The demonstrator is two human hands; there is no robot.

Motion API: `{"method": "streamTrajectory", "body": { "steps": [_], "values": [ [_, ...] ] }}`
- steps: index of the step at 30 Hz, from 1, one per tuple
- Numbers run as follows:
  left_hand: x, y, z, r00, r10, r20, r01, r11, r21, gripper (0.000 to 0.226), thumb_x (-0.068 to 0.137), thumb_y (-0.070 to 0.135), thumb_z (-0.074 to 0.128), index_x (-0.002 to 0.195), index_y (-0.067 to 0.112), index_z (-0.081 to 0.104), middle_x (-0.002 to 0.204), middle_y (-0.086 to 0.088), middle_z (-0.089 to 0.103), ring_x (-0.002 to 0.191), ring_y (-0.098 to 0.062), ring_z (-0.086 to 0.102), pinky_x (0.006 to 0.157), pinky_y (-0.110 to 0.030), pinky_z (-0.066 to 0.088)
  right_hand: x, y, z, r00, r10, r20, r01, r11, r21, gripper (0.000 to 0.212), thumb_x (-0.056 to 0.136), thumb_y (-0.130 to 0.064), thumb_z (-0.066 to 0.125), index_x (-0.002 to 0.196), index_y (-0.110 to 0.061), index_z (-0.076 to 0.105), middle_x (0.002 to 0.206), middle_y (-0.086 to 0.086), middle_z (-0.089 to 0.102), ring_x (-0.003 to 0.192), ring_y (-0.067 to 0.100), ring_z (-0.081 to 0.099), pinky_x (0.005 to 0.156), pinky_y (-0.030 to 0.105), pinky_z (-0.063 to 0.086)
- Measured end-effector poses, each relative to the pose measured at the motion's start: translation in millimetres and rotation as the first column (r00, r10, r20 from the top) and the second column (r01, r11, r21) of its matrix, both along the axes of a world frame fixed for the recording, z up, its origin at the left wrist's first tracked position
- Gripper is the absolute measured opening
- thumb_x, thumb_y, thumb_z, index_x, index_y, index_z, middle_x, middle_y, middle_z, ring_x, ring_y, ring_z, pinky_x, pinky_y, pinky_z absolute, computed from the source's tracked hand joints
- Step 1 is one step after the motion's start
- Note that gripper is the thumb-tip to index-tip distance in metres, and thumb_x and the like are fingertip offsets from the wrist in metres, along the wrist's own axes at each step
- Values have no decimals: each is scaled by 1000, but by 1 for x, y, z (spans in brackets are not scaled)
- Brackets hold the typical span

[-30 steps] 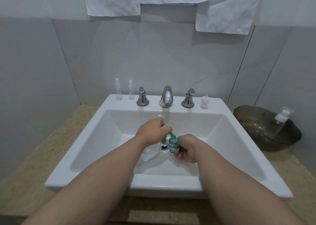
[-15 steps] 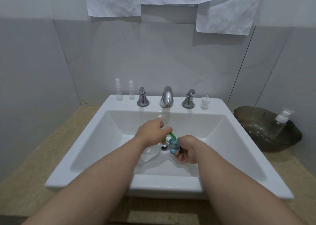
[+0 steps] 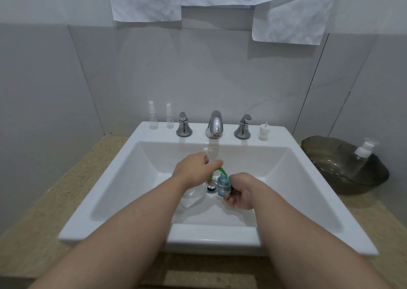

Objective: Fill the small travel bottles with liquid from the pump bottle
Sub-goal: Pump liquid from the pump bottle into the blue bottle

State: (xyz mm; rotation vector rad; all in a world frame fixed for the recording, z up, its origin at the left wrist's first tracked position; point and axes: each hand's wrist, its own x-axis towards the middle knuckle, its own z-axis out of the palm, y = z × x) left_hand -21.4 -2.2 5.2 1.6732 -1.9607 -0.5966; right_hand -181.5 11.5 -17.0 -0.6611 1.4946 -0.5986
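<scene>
The right hand [image 3: 240,193] is gripping the travel bottle [image 3: 224,185] under the green spout [image 3: 221,170] to catch liquid; the left hand [image 3: 192,170] is clasping the pump bottle [image 3: 193,198].

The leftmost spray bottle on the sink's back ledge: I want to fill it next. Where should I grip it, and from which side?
Probably pinch the spray bottle round its wider clear body, below the thin neck, coming from the front or left. It stands upright, and a second slim bottle stands close on its right, with the wall behind.
</scene>
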Motion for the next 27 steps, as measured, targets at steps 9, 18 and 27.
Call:
{"method": "streamTrajectory", "body": {
  "steps": [9, 18, 27],
  "values": [
    [0, -2, -2, 1000, -1, -26, 1, 1000, 10, 41, 87, 60, 57, 76, 22, 43, 73, 7, 52, 67, -17, 48, 64, -36, 39, 0, 2, 1, 1000, -6, -5, 6, 1000, 6, 37, 98, -4, 29, 89, -9, 64, 77, 11, 62, 44, 13, 45, 47, 21, 34],
    [-2, -2, -2, 1000, 3, -19, -3, 1000, 3, 36, 89, 51, 59, 76, 23, 40, 72, 7, 48, 66, -17, 43, 62, -35, 36, 0, 1, 1, 1000, -12, 7, 12, 1000, 2, 36, 98, -3, 31, 91, -8, 66, 73, 10, 62, 42, 12, 45, 46, 21, 35],
    [-4, -2, -1, 1000, 3, -7, -3, 1000, 16, 31, 86, 40, 62, 77, 24, 37, 72, 7, 47, 65, -18, 41, 62, -35, 35, 1, 1, -2, 998, 29, -50, -29, 1000, -5, 34, 97, -4, 31, 85, -9, 62, 70, 10, 59, 46, 14, 45, 43, 20, 33]
  ]
}}
